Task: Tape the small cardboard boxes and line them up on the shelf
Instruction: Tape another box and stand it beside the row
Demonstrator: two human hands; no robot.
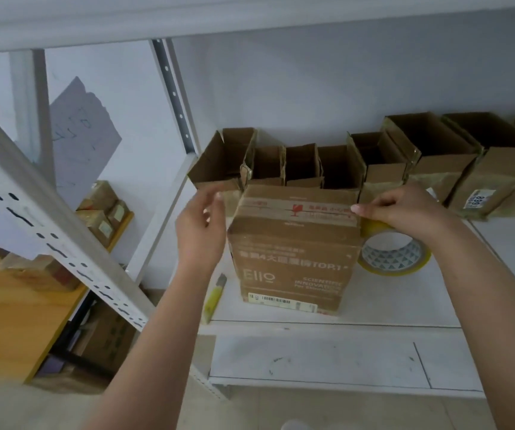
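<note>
A closed cardboard box [293, 252] with printed text stands upright on the white shelf [405, 302], and a strip of tape runs across its top. My left hand [200, 225] hovers at the box's upper left corner, blurred, with loosely curled fingers that hold nothing. My right hand [405, 209] is at the upper right corner. Its thumb presses on the top edge while its fingers curl over the top of a yellowish tape roll [394, 252] beside the box. Behind stands a row of several open small boxes [302, 166].
A yellow utility knife [214, 301] lies near the shelf's left front edge. More boxes [473, 169] continue the row to the right. A perforated metal upright [63, 240] slants across the left. Taped boxes [100, 212] sit on a wooden surface lower left.
</note>
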